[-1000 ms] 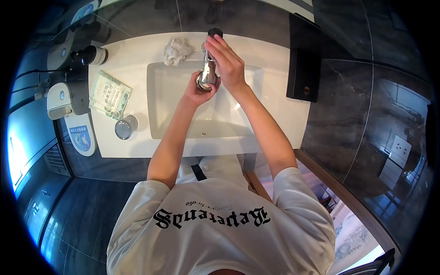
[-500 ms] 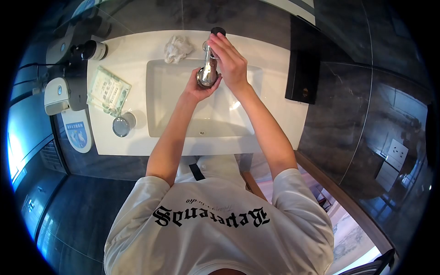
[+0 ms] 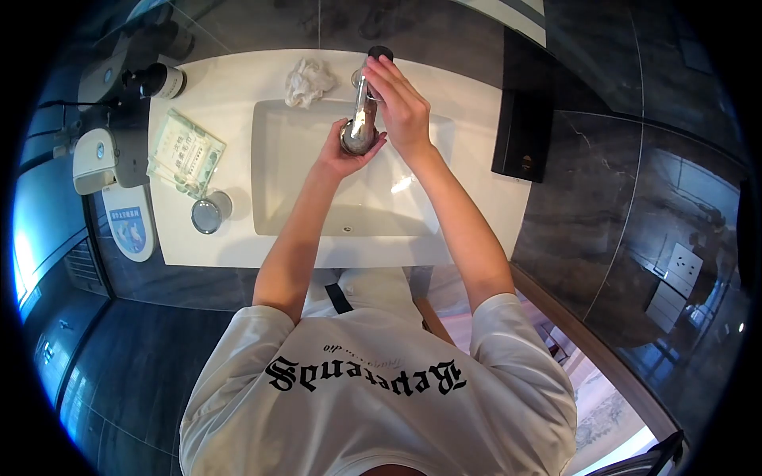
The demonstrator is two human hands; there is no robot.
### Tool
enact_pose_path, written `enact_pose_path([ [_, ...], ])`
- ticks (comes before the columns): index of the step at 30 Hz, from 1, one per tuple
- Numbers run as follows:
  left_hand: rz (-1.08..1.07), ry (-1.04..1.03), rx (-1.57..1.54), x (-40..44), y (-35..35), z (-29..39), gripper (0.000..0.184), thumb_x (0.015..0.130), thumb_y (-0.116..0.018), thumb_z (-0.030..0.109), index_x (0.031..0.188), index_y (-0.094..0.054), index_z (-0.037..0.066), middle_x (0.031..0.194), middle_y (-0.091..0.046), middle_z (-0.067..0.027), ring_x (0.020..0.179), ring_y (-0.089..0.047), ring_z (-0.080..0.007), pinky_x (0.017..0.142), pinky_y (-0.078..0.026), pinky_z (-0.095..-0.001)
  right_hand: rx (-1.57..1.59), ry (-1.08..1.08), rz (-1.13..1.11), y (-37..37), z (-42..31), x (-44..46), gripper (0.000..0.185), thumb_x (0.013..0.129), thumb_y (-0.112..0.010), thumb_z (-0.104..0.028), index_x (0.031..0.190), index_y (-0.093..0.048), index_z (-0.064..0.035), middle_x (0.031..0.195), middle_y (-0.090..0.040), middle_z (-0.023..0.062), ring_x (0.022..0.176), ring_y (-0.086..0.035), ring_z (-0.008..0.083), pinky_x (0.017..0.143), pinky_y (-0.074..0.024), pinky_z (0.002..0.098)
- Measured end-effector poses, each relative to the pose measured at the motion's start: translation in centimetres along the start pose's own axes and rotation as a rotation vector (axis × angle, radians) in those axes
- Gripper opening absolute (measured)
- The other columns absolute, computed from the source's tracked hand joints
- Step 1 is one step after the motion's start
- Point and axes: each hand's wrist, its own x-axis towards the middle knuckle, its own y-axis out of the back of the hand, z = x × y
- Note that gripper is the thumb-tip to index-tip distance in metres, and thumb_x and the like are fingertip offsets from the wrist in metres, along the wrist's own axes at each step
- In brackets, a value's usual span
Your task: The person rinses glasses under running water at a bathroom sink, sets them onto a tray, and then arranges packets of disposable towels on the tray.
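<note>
A chrome faucet [image 3: 364, 111] rises at the back of the white sink and leans toward me. My left hand [image 3: 343, 156] curls around a small round glass cup [image 3: 359, 143], held right beneath the spout. Part of the cup is covered by the faucet and my fingers. My right hand [image 3: 406, 111] rests against the upper right side of the faucet, fingers stretched out along it and thumb hidden. Behind its fingertips sits a round black piece [image 3: 380, 53]; I cannot tell whether it belongs to the faucet.
The sink basin [image 3: 274, 174] is set in a white counter [image 3: 214, 250]. A crumpled white mesh puff [image 3: 309, 82] lies at the back. On the left are a printed green-white pack [image 3: 186, 155], another cup [image 3: 208, 214] and a dark bottle [image 3: 165, 82]. A black box [image 3: 524, 135] is at right.
The cup under the spout looks cloudier and fuller inside. Both hands have stayed in nearly the same place; the whole view has shifted slightly.
</note>
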Motion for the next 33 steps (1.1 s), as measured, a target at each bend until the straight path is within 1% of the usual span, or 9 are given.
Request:
enact_pose_path([
  [2, 0.045, -0.004, -0.018, -0.3, 0.0, -0.3, 0.047, 0.094, -0.063, 0.034, 0.126, -0.059, -0.001, 0.125, -0.062, -0.0209, 0.12, -0.06, -0.0407, 0.108, -0.052, -0.0537, -0.004, -0.004, -0.003, 0.1, -0.2, 0.1, 0.038, 0.079, -0.076, 0.009, 0.114, -0.074, -0.0053, 0.122, -0.073, 0.0092, 0.122, -0.067, 0.0282, 0.097, -0.0594, 0.0361],
  [5, 0.036, -0.129, 0.28, 0.6, 2.1, 0.0, 0.04, 0.095, -0.064, 0.033, 0.121, -0.06, 0.004, 0.124, -0.063, -0.0176, 0.112, -0.064, -0.0367, 0.102, -0.057, -0.0519, -0.007, -0.008, -0.003, 0.0, -0.2, 0.1, 0.038, 0.079, -0.076, 0.009, 0.114, -0.074, -0.0052, 0.122, -0.073, 0.009, 0.122, -0.067, 0.0283, 0.097, -0.0595, 0.0362],
  [8, 0.201, -0.324, 0.588, 0.6, 3.4, -0.6, 0.043, 0.087, -0.076, 0.026, 0.121, -0.058, 0.008, 0.119, -0.065, -0.0135, 0.105, -0.067, -0.032, 0.095, -0.059, -0.0496, -0.003, -0.007, -0.002, 0.0, -0.2, 0.2, 0.038, 0.08, -0.076, 0.009, 0.115, -0.074, -0.0052, 0.122, -0.073, 0.009, 0.122, -0.067, 0.0284, 0.097, -0.0596, 0.0363],
  [10, 0.408, -0.596, 1.111, -0.3, 2.2, -1.8, 0.061, 0.074, -0.089, 0.016, 0.124, -0.055, 0.008, 0.114, -0.067, -0.01, 0.104, -0.067, -0.0268, 0.093, -0.058, -0.0424, 0.0, -0.006, -0.004, 0.0, -0.2, 0.2, 0.037, 0.08, -0.076, 0.009, 0.115, -0.074, -0.0052, 0.122, -0.073, 0.0091, 0.122, -0.067, 0.0285, 0.097, -0.0597, 0.0365],
  [11, 0.408, -0.595, 1.108, -0.1, 2.6, -1.5, 0.061, 0.074, -0.089, 0.016, 0.124, -0.055, 0.008, 0.114, -0.067, -0.01, 0.104, -0.067, -0.0268, 0.093, -0.058, -0.0424, -0.002, -0.008, -0.006, 0.0, -0.2, 0.2, 0.037, 0.08, -0.076, 0.009, 0.115, -0.074, -0.0052, 0.122, -0.073, 0.0094, 0.122, -0.067, 0.0286, 0.097, -0.0597, 0.0366],
  [13, 0.233, -0.865, 1.474, 0.4, 3.7, -0.6, 0.072, 0.065, -0.093, 0.012, 0.124, -0.053, 0.007, 0.11, -0.068, -0.0075, 0.104, -0.066, -0.0221, 0.093, -0.055, -0.0362, -0.005, -0.009, -0.01, -0.1, -0.1, 0.1, 0.037, 0.08, -0.076, 0.008, 0.115, -0.074, -0.0052, 0.122, -0.073, 0.0096, 0.122, -0.067, 0.0287, 0.097, -0.0597, 0.0367],
  [19, 0.009, -1.222, 1.611, -0.3, 2.6, -0.2, 0.073, 0.064, -0.09, 0.004, 0.126, -0.053, 0.006, 0.113, -0.068, -0.009, 0.105, -0.066, -0.0216, 0.095, -0.053, -0.0344, -0.038, 0.022, -0.004, -0.1, 0.1, 0.2, 0.037, 0.078, -0.078, 0.005, 0.113, -0.073, -0.0064, 0.12, -0.074, 0.0083, 0.121, -0.067, 0.0263, 0.093, -0.0607, 0.0363],
  [32, -0.1, -1.174, 1.592, -1.0, 0.8, 0.6, 0.075, 0.066, -0.087, 0.002, 0.132, -0.051, 0.007, 0.118, -0.067, -0.0102, 0.109, -0.065, -0.0225, 0.096, -0.052, -0.035, -0.007, -0.021, -0.026, 0.0, -0.3, 0.3, 0.036, 0.081, -0.075, 0.01, 0.114, -0.073, -0.0045, 0.123, -0.073, 0.0107, 0.122, -0.067, 0.0291, 0.098, -0.0589, 0.0364],
  [33, -0.117, -1.092, 1.63, -1.0, 1.4, 0.6, 0.075, 0.066, -0.087, 0.002, 0.132, -0.051, 0.007, 0.118, -0.067, -0.0103, 0.109, -0.065, -0.0223, 0.096, -0.052, -0.0349, -0.009, -0.02, -0.031, 0.1, -0.3, 0.4, 0.036, 0.082, -0.075, 0.01, 0.114, -0.073, -0.0045, 0.123, -0.073, 0.0107, 0.122, -0.067, 0.0291, 0.098, -0.0588, 0.0364],
])
